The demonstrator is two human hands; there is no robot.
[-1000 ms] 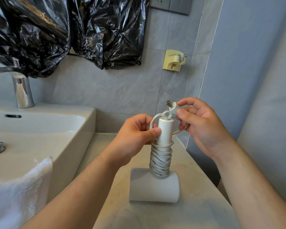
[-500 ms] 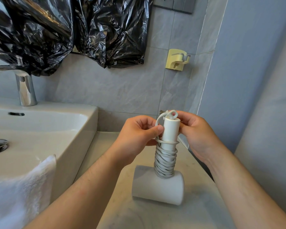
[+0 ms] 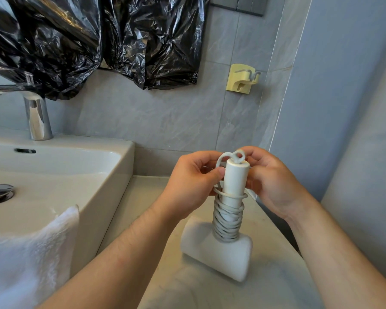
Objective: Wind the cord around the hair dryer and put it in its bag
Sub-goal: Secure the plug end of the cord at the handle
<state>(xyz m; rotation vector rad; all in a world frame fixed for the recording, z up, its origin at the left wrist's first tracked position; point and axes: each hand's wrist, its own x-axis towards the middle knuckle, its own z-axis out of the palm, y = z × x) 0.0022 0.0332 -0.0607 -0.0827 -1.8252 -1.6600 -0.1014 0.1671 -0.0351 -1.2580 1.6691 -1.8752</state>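
Note:
A white hair dryer [image 3: 218,253] stands head-down on the pale counter [image 3: 210,291], its handle [image 3: 234,179] pointing up. A grey-white cord [image 3: 227,221] is wound in many turns around the lower handle, and one loose turn circles higher up. My left hand [image 3: 192,186] grips the handle from the left, thumb pressed on it. My right hand [image 3: 270,181] holds the handle's right side, with the cord end and plug hidden behind the handle. A small cord loop [image 3: 237,155] sticks up at the handle's top. No bag for the dryer shows.
A white basin [image 3: 118,175] with a chrome tap [image 3: 37,117] fills the left. A white towel [image 3: 31,259] hangs over its front rim. Black plastic sheeting [image 3: 94,41] hangs on the tiled wall, beside a yellow wall hook [image 3: 242,79]. A grey wall [image 3: 343,108] closes the right side.
My right hand has carried the plug from above the handle's top down behind the handle. The cord's last loose loop has tightened around the handle. The dryer stays standing.

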